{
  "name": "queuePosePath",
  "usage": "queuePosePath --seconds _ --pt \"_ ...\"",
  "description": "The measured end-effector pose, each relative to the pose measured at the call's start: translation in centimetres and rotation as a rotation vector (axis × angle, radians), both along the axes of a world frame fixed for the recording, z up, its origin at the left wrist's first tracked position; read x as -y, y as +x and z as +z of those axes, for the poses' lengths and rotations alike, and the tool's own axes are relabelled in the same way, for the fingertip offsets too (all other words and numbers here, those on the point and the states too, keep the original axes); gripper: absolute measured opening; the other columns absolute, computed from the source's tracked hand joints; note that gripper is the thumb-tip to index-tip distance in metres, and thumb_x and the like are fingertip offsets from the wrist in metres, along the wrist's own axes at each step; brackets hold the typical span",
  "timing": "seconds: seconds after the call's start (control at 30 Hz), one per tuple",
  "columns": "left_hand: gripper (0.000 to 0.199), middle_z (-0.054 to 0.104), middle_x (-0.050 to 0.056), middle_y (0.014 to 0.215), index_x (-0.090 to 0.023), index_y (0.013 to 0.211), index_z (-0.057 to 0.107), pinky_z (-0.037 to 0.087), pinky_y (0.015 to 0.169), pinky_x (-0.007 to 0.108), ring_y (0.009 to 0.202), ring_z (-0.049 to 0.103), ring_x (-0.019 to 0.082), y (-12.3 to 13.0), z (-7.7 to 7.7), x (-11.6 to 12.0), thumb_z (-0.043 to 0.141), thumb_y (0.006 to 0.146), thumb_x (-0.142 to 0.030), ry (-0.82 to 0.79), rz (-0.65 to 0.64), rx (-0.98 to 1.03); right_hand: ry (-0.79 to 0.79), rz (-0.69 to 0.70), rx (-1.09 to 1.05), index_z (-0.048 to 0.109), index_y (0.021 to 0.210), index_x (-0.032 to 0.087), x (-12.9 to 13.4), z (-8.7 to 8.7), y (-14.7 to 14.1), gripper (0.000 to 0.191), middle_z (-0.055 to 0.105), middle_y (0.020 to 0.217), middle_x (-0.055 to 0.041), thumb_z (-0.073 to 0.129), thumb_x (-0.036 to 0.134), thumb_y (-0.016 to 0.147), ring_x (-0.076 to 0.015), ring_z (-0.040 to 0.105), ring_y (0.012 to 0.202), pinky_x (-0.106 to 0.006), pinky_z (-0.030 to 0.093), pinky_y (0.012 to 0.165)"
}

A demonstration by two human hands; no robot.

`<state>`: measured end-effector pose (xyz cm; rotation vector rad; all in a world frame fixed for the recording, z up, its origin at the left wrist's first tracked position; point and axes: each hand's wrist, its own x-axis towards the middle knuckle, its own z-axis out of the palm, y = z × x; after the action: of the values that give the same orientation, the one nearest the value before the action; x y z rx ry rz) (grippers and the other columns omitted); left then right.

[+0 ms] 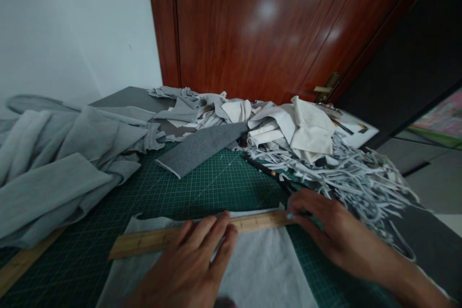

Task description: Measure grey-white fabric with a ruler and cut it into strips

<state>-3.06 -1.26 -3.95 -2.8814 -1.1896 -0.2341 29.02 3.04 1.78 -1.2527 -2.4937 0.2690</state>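
A wooden ruler (144,243) lies across a piece of light grey fabric (260,264), near the fabric's far edge. My left hand (195,264) rests on the ruler and the fabric, fingers stretched out. At the ruler's right end, my right hand (325,226) pinches a small, pale bluish item between thumb and fingers; it is blurred, and I cannot make out what it is. Beneath the fabric is a green cutting mat (224,173) with a grid. Black-handled scissors (265,168) lie on the mat just beyond my right hand.
Grey cloth (83,139) is heaped at the left, over a second wooden ruler (27,262). A dark grey piece (205,147) lies behind the mat's middle. Cream fabric (312,127) and a tangle of thin strips (361,178) fill the right. A wooden door (249,29) stands behind.
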Motion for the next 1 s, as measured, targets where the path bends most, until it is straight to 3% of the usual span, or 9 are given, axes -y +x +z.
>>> queuePosePath --seconds 0.1,0.17,0.23,0.37,0.5,0.63,0.73,0.87,1.0 --pt "0.069 0.06 0.021 0.159 -0.014 0.153 0.06 0.054 0.111 0.056 0.139 0.06 0.041 0.3 -0.2 0.3 0.072 0.092 -0.044 0.059 0.021 0.041 -0.079 0.124 -0.054 0.065 0.105 0.024 3.4 -1.1 -2.3 0.018 0.076 0.098 -0.0063 0.057 0.008 0.102 -0.0235 0.075 0.088 -0.033 0.063 0.077" --pt "0.057 0.066 0.015 0.153 -0.018 0.15 0.063 0.054 0.112 0.051 0.134 0.064 0.036 0.3 -0.2 0.4 0.064 0.098 -0.04 0.112 0.053 0.093 -0.057 0.235 -0.035 0.065 0.096 0.023 4.9 -2.3 -3.3 0.018 0.075 0.089 -0.0033 0.063 0.005 0.099 -0.0212 0.073 0.079 -0.03 0.061 0.072" --pt "0.049 0.072 0.011 0.146 -0.021 0.149 0.064 0.055 0.111 0.047 0.128 0.067 0.031 0.1 0.0 0.3 0.056 0.102 -0.028 0.148 0.062 0.119 -0.023 0.268 0.004 0.065 0.094 0.022 5.6 -3.5 -3.7 0.019 0.075 0.089 -0.0029 0.066 0.004 0.098 -0.0208 0.072 0.08 -0.03 0.06 0.073" --pt "0.051 0.078 0.01 0.122 -0.018 0.14 0.07 0.06 0.101 0.047 0.109 0.072 0.028 -0.2 1.2 -0.7 0.048 0.096 -0.004 0.143 0.058 0.065 0.022 0.237 0.012 0.066 0.093 0.021 5.8 -4.5 -3.7 0.022 0.077 0.093 -0.0036 0.067 0.0 0.094 -0.0213 0.074 0.085 -0.029 0.06 0.076" --pt "0.045 0.076 0.012 0.109 -0.015 0.123 0.077 0.062 0.091 0.046 0.101 0.072 0.029 -0.3 2.8 -1.7 0.05 0.091 0.002 0.111 0.076 -0.06 -0.08 0.187 0.042 0.067 0.094 0.021 6.2 -3.4 -4.0 0.027 0.078 0.098 -0.0053 0.07 -0.005 0.085 -0.0234 0.075 0.087 -0.032 0.063 0.078" --pt "0.041 0.074 0.014 0.104 -0.008 0.122 0.075 0.061 0.087 0.046 0.1 0.071 0.032 -0.1 4.2 -2.1 0.056 0.087 0.002 0.148 0.007 -0.219 -0.193 0.109 0.018 0.069 0.092 0.022 7.0 -1.6 -4.0 0.024 0.079 0.098 -0.0063 0.066 -0.002 0.09 -0.0249 0.077 0.085 -0.036 0.065 0.076" --pt "0.024 0.073 0.011 0.102 -0.012 0.114 0.075 0.058 0.086 0.042 0.099 0.069 0.029 0.0 4.9 -2.2 0.06 0.095 -0.006 0.138 -0.004 -0.217 -0.184 0.093 -0.058 0.071 0.098 0.025 7.6 -0.9 -3.5 0.024 0.08 0.098 -0.0071 0.06 0.003 0.094 -0.026 0.079 0.085 -0.037 0.067 0.073" --pt "0.012 0.072 0.008 0.098 -0.016 0.104 0.074 0.054 0.08 0.037 0.096 0.068 0.025 -0.2 5.3 -2.2 0.063 0.101 -0.014 0.132 -0.001 -0.205 -0.16 0.11 -0.09 0.071 0.095 0.026 8.1 -0.8 -2.9 0.022 0.082 0.095 -0.0087 0.058 0.008 0.093 -0.0249 0.077 0.069 -0.035 0.064 0.056" --pt "0.017 0.07 0.009 0.092 -0.013 0.103 0.074 0.052 0.074 0.039 0.092 0.068 0.026 -0.4 5.5 -2.4 0.057 0.103 -0.009 0.249 -0.068 -0.326 -0.086 0.152 -0.107 0.072 0.097 0.025 8.5 -1.1 -3.2 0.023 0.083 0.095 -0.0105 0.056 0.009 0.094 -0.029 0.081 0.074 -0.04 0.068 0.064"
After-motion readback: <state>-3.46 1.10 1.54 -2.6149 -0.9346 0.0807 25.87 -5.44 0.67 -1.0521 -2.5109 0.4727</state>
